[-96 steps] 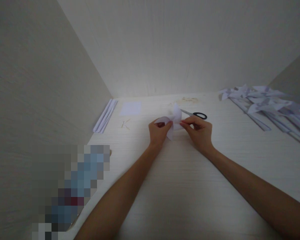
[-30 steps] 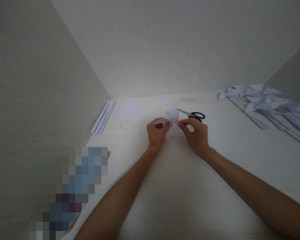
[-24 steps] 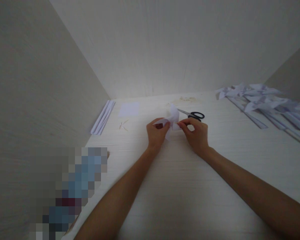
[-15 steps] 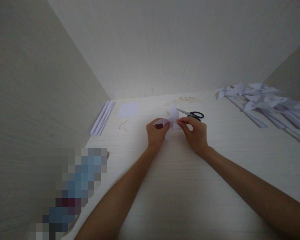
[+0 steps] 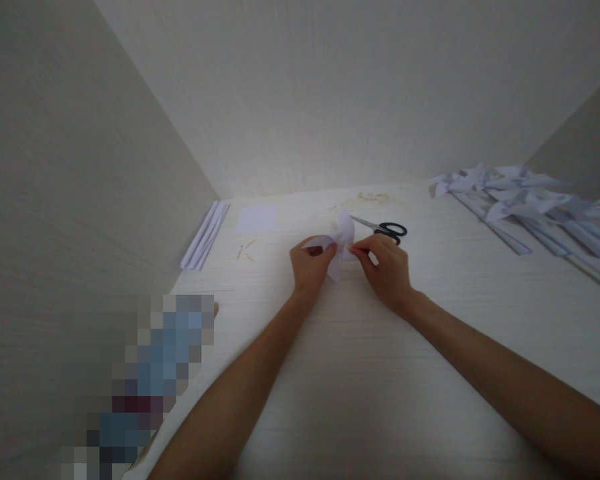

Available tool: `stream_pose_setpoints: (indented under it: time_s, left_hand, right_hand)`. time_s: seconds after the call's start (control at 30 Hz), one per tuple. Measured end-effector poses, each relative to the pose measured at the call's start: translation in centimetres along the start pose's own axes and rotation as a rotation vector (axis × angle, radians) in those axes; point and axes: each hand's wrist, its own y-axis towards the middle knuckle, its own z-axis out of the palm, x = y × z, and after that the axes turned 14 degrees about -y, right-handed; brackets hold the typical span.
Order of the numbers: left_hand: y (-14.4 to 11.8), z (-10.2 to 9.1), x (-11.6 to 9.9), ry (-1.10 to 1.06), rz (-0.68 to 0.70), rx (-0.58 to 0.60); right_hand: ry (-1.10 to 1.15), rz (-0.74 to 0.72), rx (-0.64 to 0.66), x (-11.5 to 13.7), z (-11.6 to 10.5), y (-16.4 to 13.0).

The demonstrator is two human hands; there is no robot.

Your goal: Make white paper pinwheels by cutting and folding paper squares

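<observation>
White folded paper pinwheel [image 5: 341, 239], mid-bench toward the back edge, pinched between left hand [image 5: 310, 263] and right hand [image 5: 386, 267]. Best kept pinched at the centre, blades uncrushed, clear of black-handled scissors [image 5: 386, 229] just behind.

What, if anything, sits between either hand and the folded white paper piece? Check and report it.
Nothing visible does. The left hand and right hand both pinch the folded white paper piece directly. The black-handled scissors lie just behind it on the pale wooden table, off the hands' path.

Matt white paper pinwheel [image 5: 344, 235] — wood-grain table [image 5: 360, 373]
</observation>
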Motion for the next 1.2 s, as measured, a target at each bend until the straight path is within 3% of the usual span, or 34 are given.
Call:
stream_pose_setpoints:
  time_s: [0.23,0.67,1.2]
  left_hand:
    - [0.01,-0.04,0.08,0.017,0.041,0.0]
    - [0.08,-0.16,0.23,-0.009,0.058,-0.012]
    - [0.1,-0.07,0.1,-0.089,-0.044,-0.045]
  right_hand:
    - [-0.109,-0.136,-0.033,-0.14,0.08,0.04]
    - [-0.079,0.028,0.001,-0.17,0.34,-0.15]
    - [-0.116,-0.069,-0.046,0.06,0.1,-0.03]
